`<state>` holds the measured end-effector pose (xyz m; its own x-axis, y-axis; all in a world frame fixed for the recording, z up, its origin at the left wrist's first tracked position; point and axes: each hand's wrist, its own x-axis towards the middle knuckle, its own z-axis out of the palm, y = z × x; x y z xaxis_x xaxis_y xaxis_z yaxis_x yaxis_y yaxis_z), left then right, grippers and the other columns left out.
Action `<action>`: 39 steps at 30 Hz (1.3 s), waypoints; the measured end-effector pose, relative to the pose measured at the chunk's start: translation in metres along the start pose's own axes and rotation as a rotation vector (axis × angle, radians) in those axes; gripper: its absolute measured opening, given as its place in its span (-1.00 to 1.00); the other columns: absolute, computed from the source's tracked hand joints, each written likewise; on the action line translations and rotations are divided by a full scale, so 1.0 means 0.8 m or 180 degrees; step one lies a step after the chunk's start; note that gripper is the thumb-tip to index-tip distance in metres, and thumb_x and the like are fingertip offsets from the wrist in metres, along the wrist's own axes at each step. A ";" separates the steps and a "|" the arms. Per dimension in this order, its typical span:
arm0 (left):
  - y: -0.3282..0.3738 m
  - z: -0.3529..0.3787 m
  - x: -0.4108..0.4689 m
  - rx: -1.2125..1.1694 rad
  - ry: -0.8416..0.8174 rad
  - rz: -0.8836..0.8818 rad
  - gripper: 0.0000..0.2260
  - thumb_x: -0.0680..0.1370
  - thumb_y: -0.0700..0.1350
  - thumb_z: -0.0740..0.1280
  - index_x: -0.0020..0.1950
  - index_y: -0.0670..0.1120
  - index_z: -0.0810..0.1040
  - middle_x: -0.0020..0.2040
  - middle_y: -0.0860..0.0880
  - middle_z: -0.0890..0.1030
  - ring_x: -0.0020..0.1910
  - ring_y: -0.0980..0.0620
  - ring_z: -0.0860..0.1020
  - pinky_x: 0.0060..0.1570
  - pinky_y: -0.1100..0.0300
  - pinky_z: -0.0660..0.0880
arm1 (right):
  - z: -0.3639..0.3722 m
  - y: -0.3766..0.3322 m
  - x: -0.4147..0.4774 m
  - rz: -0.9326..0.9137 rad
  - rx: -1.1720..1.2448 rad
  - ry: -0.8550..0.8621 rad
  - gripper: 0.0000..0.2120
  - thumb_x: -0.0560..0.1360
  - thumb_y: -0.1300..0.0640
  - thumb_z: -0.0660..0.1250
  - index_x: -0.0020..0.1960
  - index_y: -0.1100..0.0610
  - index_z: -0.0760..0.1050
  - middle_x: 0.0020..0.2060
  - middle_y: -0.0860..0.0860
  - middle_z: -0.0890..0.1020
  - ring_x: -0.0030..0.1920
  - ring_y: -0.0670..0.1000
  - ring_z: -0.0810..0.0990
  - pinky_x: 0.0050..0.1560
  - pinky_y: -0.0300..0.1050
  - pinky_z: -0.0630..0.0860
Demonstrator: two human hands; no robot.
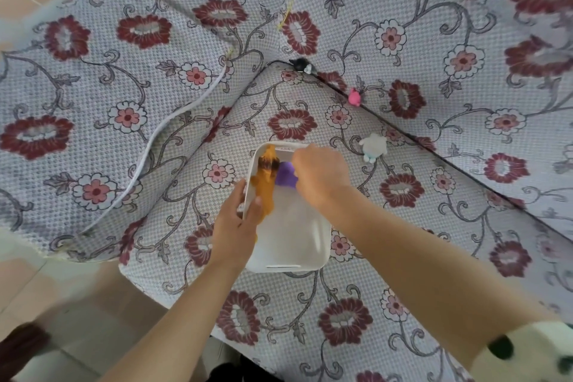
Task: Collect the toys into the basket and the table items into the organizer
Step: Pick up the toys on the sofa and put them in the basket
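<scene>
While the white basket point(310, 245) sits on the sofa seat cushion point(341, 319), the left hand point(235, 226) grips its left rim, thumb inside against an orange toy point(265, 192) lying along that wall. The right hand point(319, 174) hangs over the far end, fingers bent down onto a purple toy point(285, 175) inside; whether they pinch it cannot be told. Beyond lie a white plush toy point(373, 146) on the cushion, and a pink toy point(354, 97) and black toy point(300, 65) at the backrest crease.
</scene>
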<state>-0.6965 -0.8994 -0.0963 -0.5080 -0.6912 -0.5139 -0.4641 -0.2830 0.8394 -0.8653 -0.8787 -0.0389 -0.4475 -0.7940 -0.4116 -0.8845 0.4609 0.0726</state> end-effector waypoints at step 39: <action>-0.031 0.189 0.128 0.0184 0.0264 0.0032 -0.71 0.62 -0.06 0.23 0.33 -0.06 0.50 -0.38 0.20 0.63 -0.48 0.27 0.49 -0.52 0.38 0.40 | 0.236 0.290 0.151 0.1410 0.1526 0.0220 -0.38 0.47 0.06 0.36 0.44 0.08 0.17 0.35 0.30 0.32 0.32 0.31 0.33 0.29 0.20 0.37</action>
<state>-0.8470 -0.8626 -0.1970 -0.4521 -0.7471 -0.4872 -0.5015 -0.2387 0.8315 -1.0999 -0.7930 -0.2436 -0.7775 -0.5047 -0.3753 -0.4647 0.8631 -0.1979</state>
